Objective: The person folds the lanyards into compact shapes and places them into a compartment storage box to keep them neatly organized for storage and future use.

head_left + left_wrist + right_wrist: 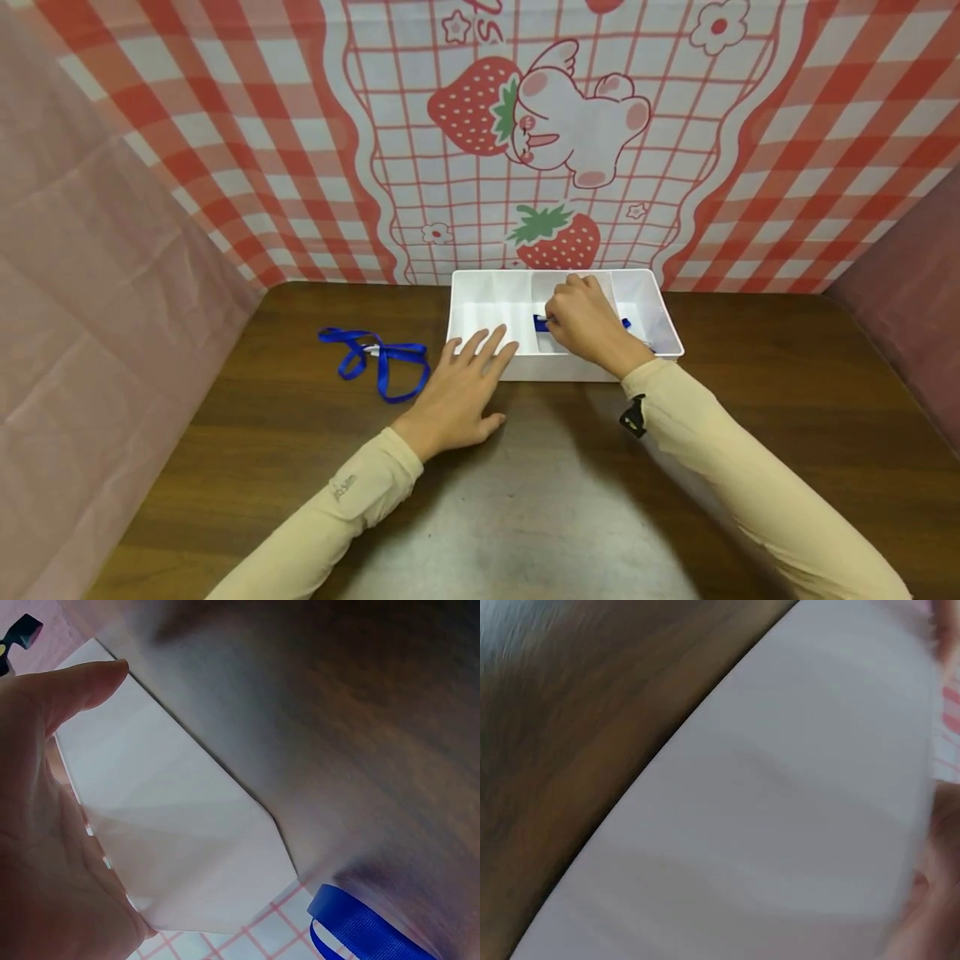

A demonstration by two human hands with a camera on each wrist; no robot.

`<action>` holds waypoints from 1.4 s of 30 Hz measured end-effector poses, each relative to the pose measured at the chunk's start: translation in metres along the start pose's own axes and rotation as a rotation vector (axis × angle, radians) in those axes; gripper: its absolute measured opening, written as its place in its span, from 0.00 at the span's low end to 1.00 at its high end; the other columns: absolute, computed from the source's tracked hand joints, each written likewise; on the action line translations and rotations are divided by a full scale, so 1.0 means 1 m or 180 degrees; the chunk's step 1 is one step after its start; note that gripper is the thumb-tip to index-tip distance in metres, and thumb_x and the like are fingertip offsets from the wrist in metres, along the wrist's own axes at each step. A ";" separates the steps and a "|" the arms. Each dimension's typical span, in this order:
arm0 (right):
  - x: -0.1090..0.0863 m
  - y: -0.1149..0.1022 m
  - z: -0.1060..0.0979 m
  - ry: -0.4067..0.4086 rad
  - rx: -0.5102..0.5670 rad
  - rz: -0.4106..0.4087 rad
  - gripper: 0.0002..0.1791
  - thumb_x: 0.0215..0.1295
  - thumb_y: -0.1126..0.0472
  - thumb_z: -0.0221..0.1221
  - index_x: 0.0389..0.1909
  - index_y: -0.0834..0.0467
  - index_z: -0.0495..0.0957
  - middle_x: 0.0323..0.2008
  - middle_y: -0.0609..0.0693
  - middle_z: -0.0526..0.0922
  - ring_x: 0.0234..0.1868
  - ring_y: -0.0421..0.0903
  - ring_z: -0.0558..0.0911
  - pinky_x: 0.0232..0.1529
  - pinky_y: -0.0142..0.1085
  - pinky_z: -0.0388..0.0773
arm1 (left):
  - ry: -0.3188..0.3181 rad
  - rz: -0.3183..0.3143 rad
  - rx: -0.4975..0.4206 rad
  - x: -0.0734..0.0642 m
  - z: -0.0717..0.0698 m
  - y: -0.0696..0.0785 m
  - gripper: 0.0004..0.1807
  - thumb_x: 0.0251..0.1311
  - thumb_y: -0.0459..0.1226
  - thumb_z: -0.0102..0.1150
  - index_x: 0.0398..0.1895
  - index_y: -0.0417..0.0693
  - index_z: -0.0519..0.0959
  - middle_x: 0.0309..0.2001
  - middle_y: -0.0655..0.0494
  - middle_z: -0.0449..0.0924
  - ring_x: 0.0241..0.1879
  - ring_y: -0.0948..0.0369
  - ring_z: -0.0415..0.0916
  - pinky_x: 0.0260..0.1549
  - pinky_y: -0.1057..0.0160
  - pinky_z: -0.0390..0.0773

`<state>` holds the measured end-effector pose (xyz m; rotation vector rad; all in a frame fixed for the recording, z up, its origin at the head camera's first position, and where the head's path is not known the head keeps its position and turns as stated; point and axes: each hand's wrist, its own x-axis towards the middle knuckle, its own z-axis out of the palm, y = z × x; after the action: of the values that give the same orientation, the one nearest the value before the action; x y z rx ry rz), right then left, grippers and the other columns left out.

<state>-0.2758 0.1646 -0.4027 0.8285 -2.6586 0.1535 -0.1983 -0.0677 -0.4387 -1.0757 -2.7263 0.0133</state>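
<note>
The right hand [588, 323] is apparently pinching one blue fabric lanyard [540, 326] inside a white plastic divided box [558, 369], the spread left hand [455, 404] is touching its front, and a looped blue ribbon lanyard [383, 367] is lying unboxed on the brown wooden table [787, 383].

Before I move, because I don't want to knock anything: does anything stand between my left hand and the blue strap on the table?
Nothing visible does. Only bare table lies between your left hand and the blue strap to its left; the white box, ahead of the hand, is off that path.
</note>
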 end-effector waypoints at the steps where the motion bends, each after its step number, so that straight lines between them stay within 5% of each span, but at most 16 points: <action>1: 0.002 0.001 0.002 -0.0051 0.0014 -0.0040 0.09 0.49 0.71 0.64 0.16 0.57 0.81 0.21 0.51 0.80 0.32 0.54 0.75 0.42 0.52 0.69 | -0.0003 0.0000 0.0004 0.000 0.000 0.000 0.57 0.52 0.60 0.67 0.79 0.48 0.50 0.79 0.46 0.44 0.75 0.49 0.47 0.67 0.42 0.55; 7: 0.011 0.002 0.007 -0.0621 -0.0164 -0.0174 0.11 0.45 0.67 0.68 0.14 0.55 0.77 0.16 0.48 0.79 0.30 0.55 0.77 0.52 0.55 0.70 | -0.0005 -0.0011 0.0036 -0.001 0.000 0.000 0.57 0.52 0.60 0.67 0.79 0.49 0.50 0.79 0.46 0.44 0.75 0.49 0.48 0.67 0.43 0.56; 14: 0.009 -0.006 -0.014 -0.1110 -0.0211 -0.0244 0.18 0.52 0.54 0.73 0.16 0.56 0.75 0.15 0.47 0.78 0.27 0.52 0.81 0.60 0.55 0.71 | -0.0010 -0.0035 -0.0003 0.002 0.001 0.001 0.57 0.52 0.60 0.68 0.78 0.49 0.50 0.79 0.47 0.44 0.75 0.49 0.48 0.67 0.43 0.55; 17: -0.001 -0.010 -0.026 -0.0978 0.0071 -0.0223 0.20 0.58 0.56 0.70 0.13 0.55 0.73 0.13 0.45 0.74 0.21 0.47 0.75 0.44 0.47 0.78 | -0.0012 -0.0043 0.0030 0.002 0.001 0.002 0.57 0.52 0.61 0.67 0.78 0.49 0.50 0.79 0.47 0.45 0.75 0.50 0.48 0.67 0.43 0.55; 20: -0.016 -0.014 -0.034 -0.0601 0.0351 -0.0284 0.19 0.61 0.61 0.67 0.12 0.55 0.75 0.12 0.45 0.73 0.20 0.46 0.72 0.29 0.44 0.74 | 0.0011 -0.0054 0.0059 0.001 0.000 0.002 0.56 0.52 0.61 0.67 0.78 0.49 0.51 0.79 0.47 0.45 0.74 0.50 0.48 0.67 0.43 0.56; 25: -0.052 -0.024 -0.045 -0.0031 0.0604 -0.0297 0.03 0.60 0.67 0.66 0.27 0.62 0.85 0.26 0.51 0.85 0.35 0.53 0.82 0.42 0.48 0.79 | -0.0006 -0.0060 -0.0072 0.000 0.000 0.001 0.55 0.54 0.60 0.66 0.79 0.50 0.50 0.79 0.47 0.45 0.75 0.50 0.47 0.68 0.43 0.54; 28: -0.076 -0.032 -0.049 0.0188 0.0642 -0.0320 0.05 0.59 0.68 0.67 0.36 0.64 0.85 0.35 0.55 0.85 0.43 0.56 0.81 0.48 0.51 0.78 | 0.0059 -0.0018 -0.0584 -0.001 -0.003 -0.004 0.50 0.56 0.56 0.66 0.78 0.49 0.54 0.78 0.47 0.46 0.75 0.50 0.48 0.69 0.41 0.52; 30: -0.090 -0.037 -0.049 0.0248 0.0644 -0.0339 0.11 0.58 0.67 0.67 0.42 0.65 0.84 0.40 0.57 0.84 0.46 0.57 0.81 0.50 0.51 0.77 | 0.0224 -0.0032 -0.1217 -0.002 -0.008 -0.010 0.44 0.59 0.51 0.67 0.75 0.48 0.60 0.77 0.46 0.51 0.75 0.50 0.51 0.70 0.41 0.52; 33: -0.109 -0.044 -0.049 0.0246 0.0602 -0.0353 0.18 0.58 0.65 0.69 0.50 0.65 0.81 0.47 0.60 0.82 0.50 0.58 0.80 0.52 0.52 0.77 | 0.0759 -0.0176 -0.2494 -0.007 -0.016 -0.026 0.28 0.61 0.37 0.66 0.64 0.39 0.71 0.71 0.43 0.63 0.69 0.49 0.63 0.66 0.43 0.64; 36: -0.125 -0.049 -0.051 0.0192 0.0552 -0.0346 0.21 0.57 0.64 0.70 0.52 0.65 0.80 0.50 0.61 0.81 0.53 0.58 0.79 0.53 0.53 0.77 | 0.1353 -0.0530 -0.2964 -0.018 -0.017 -0.046 0.16 0.61 0.27 0.63 0.51 0.35 0.76 0.60 0.44 0.72 0.59 0.49 0.72 0.52 0.49 0.79; 39: -0.137 -0.052 -0.053 0.0109 0.0542 -0.0375 0.21 0.56 0.64 0.71 0.51 0.65 0.80 0.50 0.60 0.81 0.53 0.57 0.78 0.53 0.52 0.77 | 0.1323 -0.0916 -0.2495 -0.031 -0.012 -0.064 0.14 0.60 0.24 0.61 0.49 0.35 0.75 0.57 0.42 0.73 0.56 0.47 0.72 0.50 0.49 0.79; 42: -0.145 -0.055 -0.056 0.0030 0.0558 -0.0421 0.19 0.57 0.64 0.71 0.49 0.65 0.81 0.48 0.57 0.82 0.52 0.54 0.79 0.52 0.49 0.77 | 0.0783 -0.1025 -0.1677 -0.038 -0.005 -0.077 0.20 0.59 0.26 0.62 0.55 0.34 0.74 0.61 0.37 0.70 0.62 0.41 0.67 0.53 0.40 0.73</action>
<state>-0.1163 0.2076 -0.4033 1.0523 -2.5989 0.3600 -0.2222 -0.1500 -0.4349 -0.6628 -2.6940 -0.8651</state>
